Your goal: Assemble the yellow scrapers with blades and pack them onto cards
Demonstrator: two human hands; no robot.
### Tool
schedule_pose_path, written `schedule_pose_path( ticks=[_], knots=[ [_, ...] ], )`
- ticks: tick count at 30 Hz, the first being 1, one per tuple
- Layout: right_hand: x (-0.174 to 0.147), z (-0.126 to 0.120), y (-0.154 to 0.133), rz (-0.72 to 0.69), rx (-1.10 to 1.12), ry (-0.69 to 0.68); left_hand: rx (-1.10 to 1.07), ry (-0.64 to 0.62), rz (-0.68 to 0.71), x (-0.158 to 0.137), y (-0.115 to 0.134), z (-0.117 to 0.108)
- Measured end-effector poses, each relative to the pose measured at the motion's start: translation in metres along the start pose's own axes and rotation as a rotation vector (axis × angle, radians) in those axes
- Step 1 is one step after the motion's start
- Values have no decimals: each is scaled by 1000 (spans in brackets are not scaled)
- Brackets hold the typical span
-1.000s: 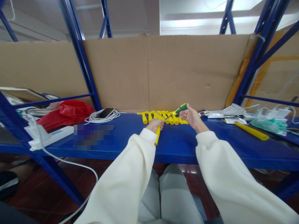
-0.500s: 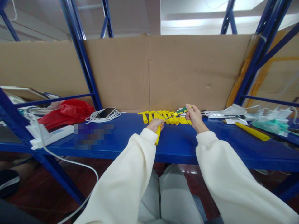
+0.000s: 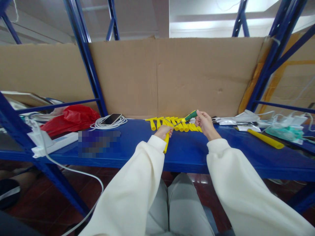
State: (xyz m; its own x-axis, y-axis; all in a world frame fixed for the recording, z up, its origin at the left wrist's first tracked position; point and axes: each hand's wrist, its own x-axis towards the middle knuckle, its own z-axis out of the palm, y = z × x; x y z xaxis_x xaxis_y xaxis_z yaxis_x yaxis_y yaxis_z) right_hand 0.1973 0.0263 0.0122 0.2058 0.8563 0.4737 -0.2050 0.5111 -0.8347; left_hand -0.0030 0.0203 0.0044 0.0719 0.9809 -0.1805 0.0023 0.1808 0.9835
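Observation:
My left hand (image 3: 163, 131) is closed around a yellow tube-like handle (image 3: 166, 144), whose lower end sticks out below the fingers. In my right hand (image 3: 204, 122) the fingertips pinch the butt end of a screwdriver with a green and yellow handle (image 3: 190, 116). Its thin metal shaft slants down leftward to the top of the left hand, where the tip's exact contact is hidden. Just behind the hands, several yellow T-shaped tube pieces (image 3: 184, 127) lie in a row on the blue shelf (image 3: 137, 144).
A phone (image 3: 112, 119) rests on a coiled white cable (image 3: 97, 124) to the left, near a red plastic bag (image 3: 73, 118) and a white power strip (image 3: 59, 144). At right lie a yellow tube (image 3: 267, 139) and plastic packets (image 3: 242, 118). Cardboard (image 3: 187, 75) stands behind.
My right fingers have slid back to the handle's end, so more of the green screwdriver handle shows. The left hand and the yellow handle have stayed in place.

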Motion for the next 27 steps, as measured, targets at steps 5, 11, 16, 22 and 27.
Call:
schedule_pose_path(
  ticks=[5, 11, 16, 22, 27],
  knots=[
    [0, -1, 3, 3, -16, 64, 2, 10, 22, 4, -2, 0],
    [-3, -2, -1, 24, -13, -15, 19, -4, 8, 2, -1, -1],
    [-3, -2, -4, 95, 69, -105, 13, -4, 5, 2, -1, -1],
    [-2, -1, -2, 76, 38, 10, 18, -17, 16, 3, -2, 0],
    [-3, 0, -2, 76, 47, 24, 21, -14, 13, -1, 0, 0]
  ],
)
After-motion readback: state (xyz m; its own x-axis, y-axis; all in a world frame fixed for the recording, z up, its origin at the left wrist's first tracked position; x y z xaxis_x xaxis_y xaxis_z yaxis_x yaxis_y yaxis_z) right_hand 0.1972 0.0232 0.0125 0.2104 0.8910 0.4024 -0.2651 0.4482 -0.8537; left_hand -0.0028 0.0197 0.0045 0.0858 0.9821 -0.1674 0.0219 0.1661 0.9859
